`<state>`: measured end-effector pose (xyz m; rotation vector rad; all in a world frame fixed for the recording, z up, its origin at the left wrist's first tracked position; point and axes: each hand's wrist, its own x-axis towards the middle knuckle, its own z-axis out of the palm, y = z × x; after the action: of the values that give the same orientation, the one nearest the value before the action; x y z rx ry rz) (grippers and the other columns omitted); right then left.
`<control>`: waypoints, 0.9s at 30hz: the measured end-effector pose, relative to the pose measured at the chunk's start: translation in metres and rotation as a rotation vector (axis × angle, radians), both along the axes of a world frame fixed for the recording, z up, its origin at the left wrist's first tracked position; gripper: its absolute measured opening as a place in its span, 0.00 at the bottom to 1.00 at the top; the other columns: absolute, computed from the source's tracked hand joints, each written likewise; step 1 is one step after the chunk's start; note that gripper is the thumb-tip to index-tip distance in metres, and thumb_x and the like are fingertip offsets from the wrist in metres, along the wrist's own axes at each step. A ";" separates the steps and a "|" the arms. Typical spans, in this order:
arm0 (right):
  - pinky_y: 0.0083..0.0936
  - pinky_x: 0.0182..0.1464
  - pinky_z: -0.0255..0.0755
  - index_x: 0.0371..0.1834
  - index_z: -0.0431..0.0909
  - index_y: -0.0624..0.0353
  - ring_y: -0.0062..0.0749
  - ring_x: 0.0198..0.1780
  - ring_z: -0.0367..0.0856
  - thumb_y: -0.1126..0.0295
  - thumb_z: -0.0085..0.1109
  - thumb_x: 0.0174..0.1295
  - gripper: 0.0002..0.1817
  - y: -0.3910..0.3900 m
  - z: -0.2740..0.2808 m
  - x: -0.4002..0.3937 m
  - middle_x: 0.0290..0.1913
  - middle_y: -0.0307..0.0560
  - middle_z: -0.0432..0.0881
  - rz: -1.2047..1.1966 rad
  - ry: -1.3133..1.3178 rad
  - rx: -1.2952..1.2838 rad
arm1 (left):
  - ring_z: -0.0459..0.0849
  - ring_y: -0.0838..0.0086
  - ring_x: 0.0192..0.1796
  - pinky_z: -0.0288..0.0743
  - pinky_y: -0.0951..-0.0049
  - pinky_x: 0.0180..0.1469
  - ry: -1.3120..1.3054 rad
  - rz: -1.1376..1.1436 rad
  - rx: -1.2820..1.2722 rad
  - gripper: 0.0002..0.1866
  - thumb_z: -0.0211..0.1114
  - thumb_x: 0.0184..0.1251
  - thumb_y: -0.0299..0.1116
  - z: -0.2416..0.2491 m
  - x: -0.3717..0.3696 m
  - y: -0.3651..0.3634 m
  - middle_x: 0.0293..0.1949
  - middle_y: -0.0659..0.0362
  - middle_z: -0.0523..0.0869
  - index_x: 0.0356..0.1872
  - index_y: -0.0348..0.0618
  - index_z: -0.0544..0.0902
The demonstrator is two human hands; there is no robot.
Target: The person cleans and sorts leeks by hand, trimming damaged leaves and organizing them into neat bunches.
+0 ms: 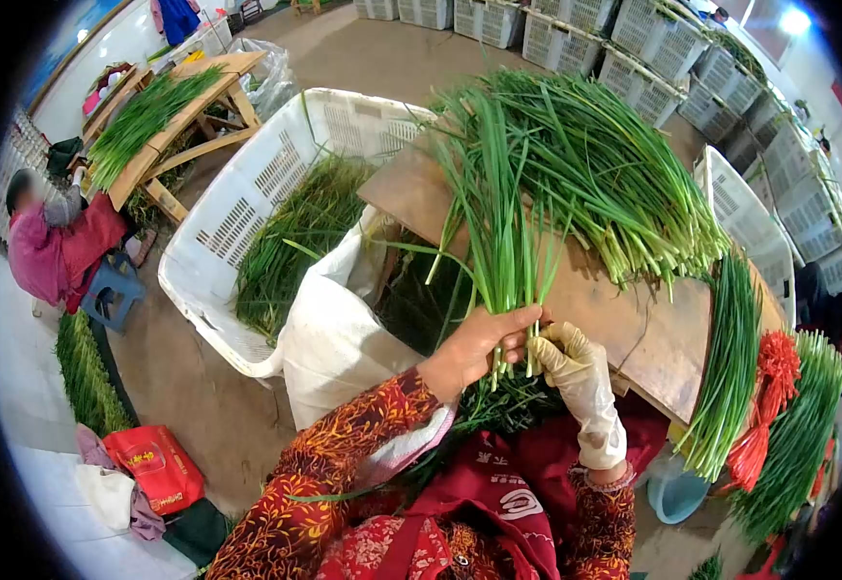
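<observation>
My bare left hand [484, 346] is closed round the lower stalks of a small bunch of chives [500, 242], whose leaves point away over the board. Beside it, my right hand [576, 372], in a pale thin glove, pinches at a few chive stalks at the bunch's right edge. Both hands are close together at the near edge of a wooden board [658, 343]. A large heap of chives [614, 174] lies on the board, cut ends toward me. At the board's right end lies a narrower bundle of chives [727, 358].
A white plastic crate [218, 300] with loose greens stands left, a white sack [334, 338] beside it. Red ties [774, 382] hang at the right, near a blue basin [677, 493]. A seated person [49, 242] is at another bench. Stacked crates [648, 48] line the back.
</observation>
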<state>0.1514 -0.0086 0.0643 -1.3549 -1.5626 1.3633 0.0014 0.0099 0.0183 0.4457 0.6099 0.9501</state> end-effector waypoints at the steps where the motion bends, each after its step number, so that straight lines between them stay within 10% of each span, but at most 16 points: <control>1: 0.14 0.22 0.61 0.31 0.75 0.63 0.14 0.21 0.67 0.65 0.56 0.60 0.11 -0.003 0.003 0.003 0.19 0.36 0.75 0.001 -0.005 -0.008 | 0.63 0.87 0.16 0.57 0.85 0.18 -0.005 0.001 -0.008 0.14 0.63 0.59 0.37 0.001 0.001 -0.001 0.16 0.71 0.66 0.39 0.37 0.79; 7: 0.14 0.21 0.60 0.27 0.77 0.61 0.15 0.18 0.67 0.61 0.57 0.59 0.13 -0.025 0.011 0.026 0.15 0.34 0.71 0.022 -0.006 -0.340 | 0.69 0.86 0.22 0.63 0.85 0.18 0.033 0.082 0.036 0.11 0.63 0.58 0.36 0.017 0.006 -0.014 0.22 0.68 0.73 0.37 0.40 0.79; 11: 0.19 0.27 0.69 0.33 0.79 0.56 0.23 0.24 0.77 0.58 0.57 0.57 0.12 -0.049 -0.001 0.026 0.22 0.40 0.78 0.499 -0.473 -0.653 | 0.69 0.87 0.24 0.63 0.87 0.19 -0.075 0.202 0.075 0.13 0.62 0.59 0.37 0.007 -0.009 0.006 0.24 0.68 0.74 0.40 0.41 0.76; 12: 0.26 0.36 0.72 0.39 0.79 0.54 0.34 0.34 0.80 0.59 0.57 0.56 0.13 -0.063 -0.046 0.046 0.32 0.46 0.81 0.729 -0.719 -0.111 | 0.69 0.87 0.25 0.63 0.86 0.19 -0.060 0.199 0.054 0.13 0.62 0.59 0.37 0.013 -0.009 0.004 0.27 0.68 0.75 0.42 0.42 0.76; 13: 0.26 0.36 0.72 0.39 0.79 0.54 0.34 0.34 0.80 0.59 0.57 0.56 0.13 -0.059 -0.043 0.049 0.32 0.46 0.81 0.727 -0.719 -0.110 | 0.69 0.87 0.25 0.63 0.86 0.19 -0.045 0.197 0.034 0.13 0.62 0.60 0.36 0.019 -0.010 0.003 0.29 0.68 0.76 0.43 0.43 0.75; 15: 0.30 0.42 0.72 0.41 0.78 0.54 0.41 0.41 0.79 0.58 0.56 0.55 0.16 -0.045 -0.030 0.048 0.38 0.50 0.80 0.425 -0.952 0.051 | 0.69 0.86 0.26 0.64 0.85 0.20 -0.061 0.179 0.011 0.14 0.61 0.60 0.35 0.016 -0.008 0.002 0.32 0.67 0.77 0.46 0.44 0.74; 17: 0.28 0.39 0.72 0.40 0.78 0.57 0.38 0.37 0.80 0.59 0.56 0.55 0.15 -0.030 0.005 0.037 0.33 0.49 0.81 0.069 -0.577 0.134 | 0.69 0.86 0.27 0.65 0.85 0.21 -0.084 0.153 0.006 0.15 0.61 0.61 0.35 0.011 -0.005 0.002 0.34 0.66 0.78 0.48 0.46 0.73; 21: 0.18 0.30 0.68 0.38 0.77 0.60 0.18 0.26 0.73 0.56 0.57 0.57 0.17 -0.015 0.024 0.016 0.25 0.39 0.78 0.091 -0.499 0.307 | 0.75 0.82 0.28 0.70 0.80 0.25 -0.096 0.049 0.023 0.15 0.63 0.59 0.35 -0.007 0.004 0.001 0.34 0.63 0.80 0.45 0.43 0.74; 25: 0.23 0.34 0.71 0.36 0.77 0.60 0.27 0.30 0.78 0.59 0.59 0.56 0.14 0.015 0.022 0.033 0.27 0.47 0.80 -0.038 -0.282 0.069 | 0.77 0.77 0.35 0.79 0.71 0.39 -0.210 0.029 -0.056 0.13 0.57 0.63 0.36 -0.010 -0.006 0.002 0.29 0.65 0.76 0.45 0.41 0.72; 27: 0.23 0.38 0.72 0.38 0.77 0.59 0.27 0.34 0.78 0.73 0.59 0.54 0.08 0.044 0.030 0.043 0.35 0.46 0.80 -0.211 -0.360 0.547 | 0.77 0.76 0.38 0.78 0.70 0.44 -0.276 0.107 0.070 0.10 0.55 0.65 0.35 -0.001 -0.015 0.007 0.28 0.65 0.75 0.42 0.40 0.72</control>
<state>0.1947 0.0355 0.0946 -1.4022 -1.7877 0.5202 -0.0136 0.0167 0.0176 0.3383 0.3530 1.1152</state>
